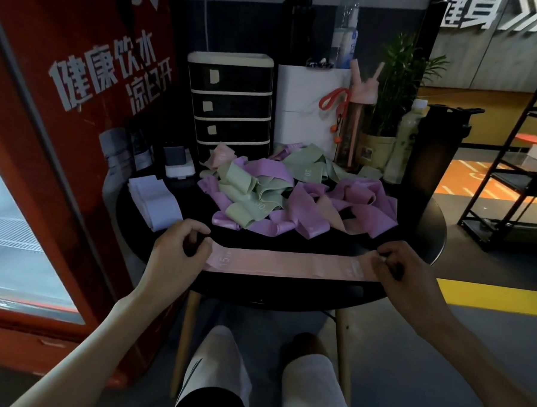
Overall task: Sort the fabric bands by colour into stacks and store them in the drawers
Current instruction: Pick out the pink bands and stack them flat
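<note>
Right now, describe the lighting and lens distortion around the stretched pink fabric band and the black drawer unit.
Head view throughout: dim overall; the pink fabric band, held taut between left hand and right hand, shows its printed 15 legibly; the black drawer unit sinks into shadow; the wide-angle lens bows the red cabinet.

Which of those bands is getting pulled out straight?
The pink band marked 15: the left hand and right hand grip its ends over the table. The rest lie untouched, crumpled in the pile or folded in the pale stack.
</note>
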A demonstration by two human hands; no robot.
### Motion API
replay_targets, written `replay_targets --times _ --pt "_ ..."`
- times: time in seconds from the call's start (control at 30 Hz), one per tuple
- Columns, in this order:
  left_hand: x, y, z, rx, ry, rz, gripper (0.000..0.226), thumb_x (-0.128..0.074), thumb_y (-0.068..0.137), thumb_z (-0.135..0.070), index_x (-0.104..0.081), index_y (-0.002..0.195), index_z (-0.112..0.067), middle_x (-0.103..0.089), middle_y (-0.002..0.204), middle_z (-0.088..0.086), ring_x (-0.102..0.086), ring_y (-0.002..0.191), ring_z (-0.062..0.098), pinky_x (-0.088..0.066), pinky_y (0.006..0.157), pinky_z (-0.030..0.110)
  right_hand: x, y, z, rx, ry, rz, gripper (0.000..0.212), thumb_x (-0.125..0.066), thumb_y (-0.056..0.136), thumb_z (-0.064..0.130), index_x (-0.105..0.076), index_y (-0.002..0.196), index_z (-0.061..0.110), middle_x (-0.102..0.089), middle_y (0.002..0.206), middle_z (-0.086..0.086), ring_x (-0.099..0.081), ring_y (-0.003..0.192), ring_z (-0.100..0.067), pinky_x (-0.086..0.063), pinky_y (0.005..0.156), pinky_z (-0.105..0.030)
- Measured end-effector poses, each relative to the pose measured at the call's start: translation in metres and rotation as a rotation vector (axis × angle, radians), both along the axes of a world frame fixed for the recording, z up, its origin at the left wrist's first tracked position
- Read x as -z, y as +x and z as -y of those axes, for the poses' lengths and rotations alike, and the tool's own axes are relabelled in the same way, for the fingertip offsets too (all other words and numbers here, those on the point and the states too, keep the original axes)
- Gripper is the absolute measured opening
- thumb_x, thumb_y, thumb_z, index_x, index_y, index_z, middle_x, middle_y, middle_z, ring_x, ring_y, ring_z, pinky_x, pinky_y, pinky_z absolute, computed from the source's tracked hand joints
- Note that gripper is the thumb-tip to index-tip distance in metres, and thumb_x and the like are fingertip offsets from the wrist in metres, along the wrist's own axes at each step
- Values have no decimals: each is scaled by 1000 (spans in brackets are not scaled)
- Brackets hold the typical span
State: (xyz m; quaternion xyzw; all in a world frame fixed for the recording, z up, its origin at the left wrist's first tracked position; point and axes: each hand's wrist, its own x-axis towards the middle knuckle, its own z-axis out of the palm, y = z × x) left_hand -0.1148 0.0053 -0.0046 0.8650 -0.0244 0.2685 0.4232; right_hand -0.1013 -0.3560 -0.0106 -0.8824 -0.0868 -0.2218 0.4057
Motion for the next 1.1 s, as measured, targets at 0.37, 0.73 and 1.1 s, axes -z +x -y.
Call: replay_targets --times 0.37,0.73,1.1 --pt "-23 21 75 457 498 0 33 -51 86 -44 -73 97 -21 -60 104 -12 -51 105 7 -41 91 29 12 8 6 -24 -336 103 28 -61 79 28 -70 103 17 -49 107 -2 -52 97 -26 -49 81 -52" --pt "-2 30 82 437 502 -9 31 -50 84 -50 -69 94 -28 -56 99 -13 -50 100 6 -37 94 28 -47 43 -20 -171 -180 7 17 -66 89 11 -65 105 16 -59 91 12 -58 86 -2 -46 75 -9" --pt "-2 30 81 444 501 16 32 -49 85 -50 -69 97 -28 -57 102 -16 -51 103 4 -40 94 33 -47 123 -44 -135 -190 -201 8 -60 87 -3 -68 88 -2 -56 67 -3 -49 63 -11 -39 62 -20"
